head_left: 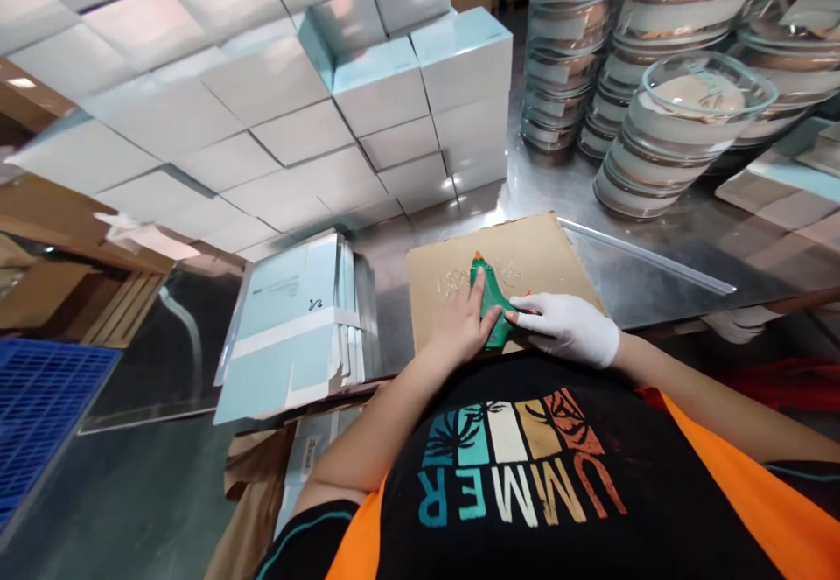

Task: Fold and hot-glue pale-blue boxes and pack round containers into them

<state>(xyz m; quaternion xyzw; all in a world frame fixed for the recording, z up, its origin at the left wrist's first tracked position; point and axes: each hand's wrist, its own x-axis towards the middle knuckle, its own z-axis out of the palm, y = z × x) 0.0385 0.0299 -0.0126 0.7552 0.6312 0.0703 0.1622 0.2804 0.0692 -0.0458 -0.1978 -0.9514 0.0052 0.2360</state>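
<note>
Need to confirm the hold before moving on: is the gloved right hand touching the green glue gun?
Touching. The head view shows the gloved right hand with its fingers laid against the green glue gun, no gap between them; the bare left hand rests on its other side.

This is a packing workshop or small factory floor. Assembled pale blue-white boxes are piled high across the far left, and a stack of flat, unfolded box blanks lies just left of the near work spot. On the far right, clear glass bowls stand nested in several tall stacks on the steel desk. A cardboard sheet spattered with dried glue covers the desk's near edge, with a green glue gun lying on it. Brown cartons and a blue plastic crate sit at the left.
</note>
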